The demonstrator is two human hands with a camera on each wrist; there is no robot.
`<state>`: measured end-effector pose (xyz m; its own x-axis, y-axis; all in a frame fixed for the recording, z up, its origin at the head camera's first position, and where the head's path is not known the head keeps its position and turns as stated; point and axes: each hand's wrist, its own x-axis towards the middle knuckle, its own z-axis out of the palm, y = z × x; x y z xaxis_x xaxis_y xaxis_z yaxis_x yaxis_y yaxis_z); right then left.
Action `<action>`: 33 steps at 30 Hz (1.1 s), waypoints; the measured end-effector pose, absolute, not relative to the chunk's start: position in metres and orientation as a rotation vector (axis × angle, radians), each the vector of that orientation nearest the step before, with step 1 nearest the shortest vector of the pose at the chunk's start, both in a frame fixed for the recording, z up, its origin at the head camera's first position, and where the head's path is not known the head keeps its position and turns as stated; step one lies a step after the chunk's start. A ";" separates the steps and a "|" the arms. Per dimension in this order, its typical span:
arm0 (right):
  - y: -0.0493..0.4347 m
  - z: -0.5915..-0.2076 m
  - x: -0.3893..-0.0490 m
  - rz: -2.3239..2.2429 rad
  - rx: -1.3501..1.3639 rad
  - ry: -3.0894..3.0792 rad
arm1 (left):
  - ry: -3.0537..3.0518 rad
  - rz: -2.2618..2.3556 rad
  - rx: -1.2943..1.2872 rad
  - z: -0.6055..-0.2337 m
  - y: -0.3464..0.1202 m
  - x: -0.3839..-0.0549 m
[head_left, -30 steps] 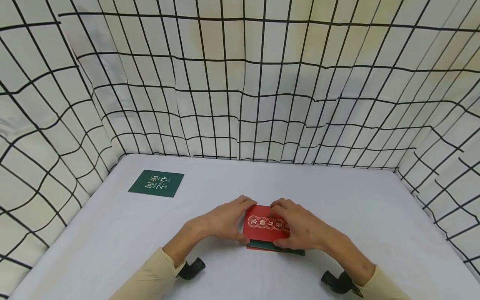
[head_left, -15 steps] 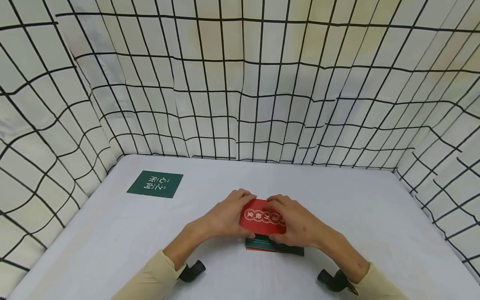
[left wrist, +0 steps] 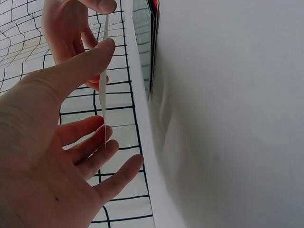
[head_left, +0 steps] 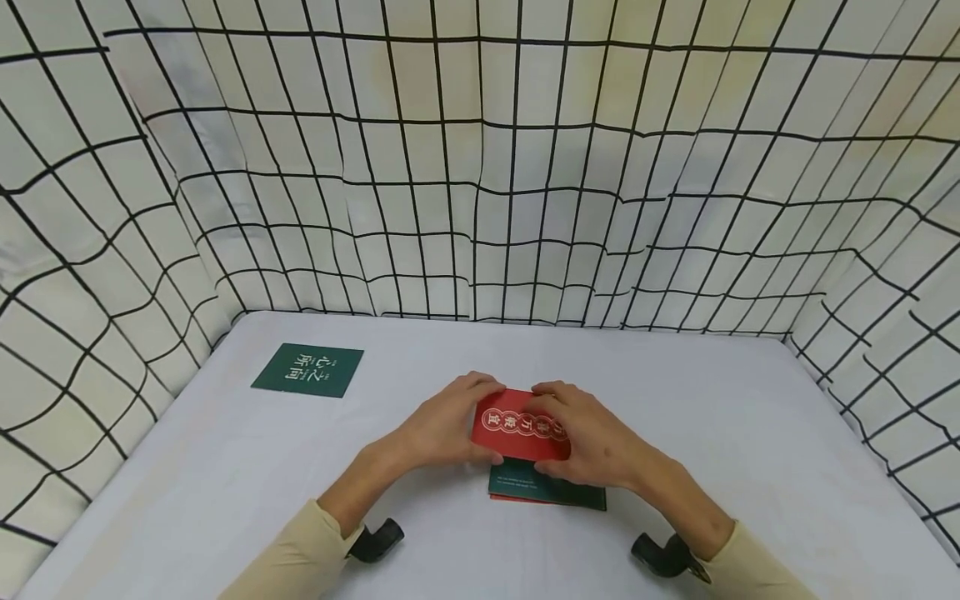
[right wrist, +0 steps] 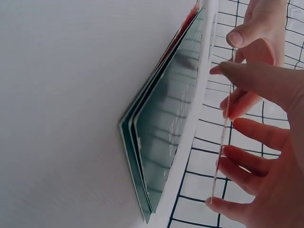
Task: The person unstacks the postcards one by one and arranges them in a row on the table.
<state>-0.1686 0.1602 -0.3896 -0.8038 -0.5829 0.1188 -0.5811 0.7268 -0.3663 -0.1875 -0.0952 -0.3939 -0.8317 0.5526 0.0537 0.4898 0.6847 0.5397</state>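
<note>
Left hand (head_left: 442, 427): pinches one end of the red card (head_left: 510, 442)
Right hand (head_left: 600, 440): pinches the other end
Green pile (head_left: 543, 487): lies below, on the table (head_left: 697, 400)

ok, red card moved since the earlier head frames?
Yes, the red card shifted up the head view and slightly left, against the green-topped stack.
</note>
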 end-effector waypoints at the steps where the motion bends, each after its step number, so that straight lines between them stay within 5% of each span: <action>1: 0.160 -0.390 -0.169 -0.618 -0.974 2.919 | 2.783 0.850 0.858 -0.394 -0.096 -0.188; 33: 0.147 -0.395 -0.183 -1.609 -0.241 2.609 | 2.992 0.961 0.768 -0.396 -0.111 -0.196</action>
<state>-0.1829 0.1468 -0.3946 -0.9855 -0.1680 0.0251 -0.0979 0.4407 -0.8923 -0.1963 -0.1110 -0.3959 -0.8830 0.4105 0.2273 0.4661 0.7113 0.5261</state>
